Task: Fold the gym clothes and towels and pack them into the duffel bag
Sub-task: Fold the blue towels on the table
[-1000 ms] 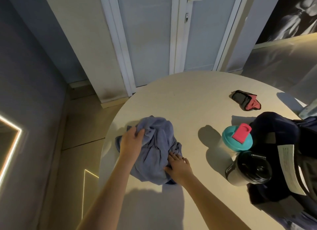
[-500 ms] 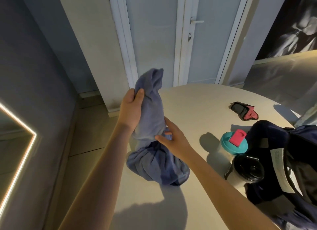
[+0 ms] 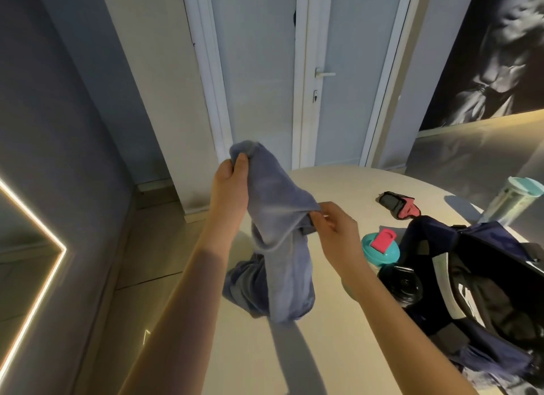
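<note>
Blue towel [image 3: 276, 247] between both hands

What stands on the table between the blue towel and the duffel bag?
In the head view, a teal-lidded bottle and a black-lidded cup.

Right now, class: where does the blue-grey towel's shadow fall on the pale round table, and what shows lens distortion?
Head view: the blue-grey cloth towel casts a dark shadow toward the camera across the pale round table; head view: the white door frame leans and fans outward, a wide-angle effect; head view: the glowing light strip at left is blown out.
</note>
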The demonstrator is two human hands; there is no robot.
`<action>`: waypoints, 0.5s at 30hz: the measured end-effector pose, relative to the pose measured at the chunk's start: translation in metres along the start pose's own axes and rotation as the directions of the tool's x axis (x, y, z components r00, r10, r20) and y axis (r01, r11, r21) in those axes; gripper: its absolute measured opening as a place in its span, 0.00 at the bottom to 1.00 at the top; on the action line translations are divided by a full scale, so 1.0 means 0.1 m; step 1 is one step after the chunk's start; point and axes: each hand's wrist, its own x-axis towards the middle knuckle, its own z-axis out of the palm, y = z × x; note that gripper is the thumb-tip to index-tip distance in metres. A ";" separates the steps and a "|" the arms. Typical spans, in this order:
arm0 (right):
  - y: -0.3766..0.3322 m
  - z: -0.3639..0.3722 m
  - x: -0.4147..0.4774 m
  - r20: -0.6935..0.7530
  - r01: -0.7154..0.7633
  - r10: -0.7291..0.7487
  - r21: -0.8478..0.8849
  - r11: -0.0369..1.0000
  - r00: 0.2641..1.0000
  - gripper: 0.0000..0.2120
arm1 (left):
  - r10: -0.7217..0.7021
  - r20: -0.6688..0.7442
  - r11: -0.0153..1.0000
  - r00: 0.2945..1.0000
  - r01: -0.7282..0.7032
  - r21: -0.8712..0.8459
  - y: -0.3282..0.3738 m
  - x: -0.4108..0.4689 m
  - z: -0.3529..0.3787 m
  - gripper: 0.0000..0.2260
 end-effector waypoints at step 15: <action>1.25 -0.66 -1.28 0.005 -0.187 0.210 -0.437 0.880 0.978 0.05 | -0.444 0.129 0.822 0.887 0.345 0.454 -1.45 -1.94 0.39 0.12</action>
